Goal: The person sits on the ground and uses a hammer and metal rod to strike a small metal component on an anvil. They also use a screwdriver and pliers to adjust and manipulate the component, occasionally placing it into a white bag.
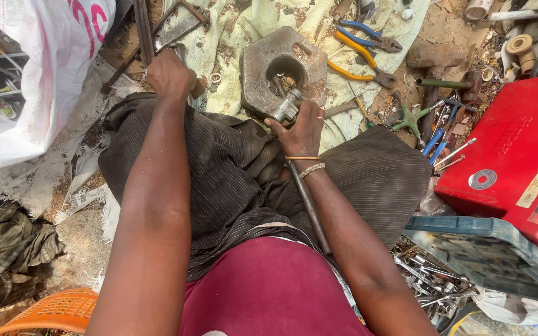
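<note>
Right hand [302, 129] closed around a metal fitting [286, 107] at the holed block [263, 59] on green cloth [244, 25]; left hand [169, 76] fisted on a rod [143, 28] beside it.

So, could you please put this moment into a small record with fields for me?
setting: person seated on the ground among scattered tools
left hand: closed around a metal tool, most of it hidden
right hand: grips a small metal fitting at the hole of a hexagonal metal block
under the block: pale green cloth
nearby: orange-handled pliers, red case
on the lap: long metal rod
</note>
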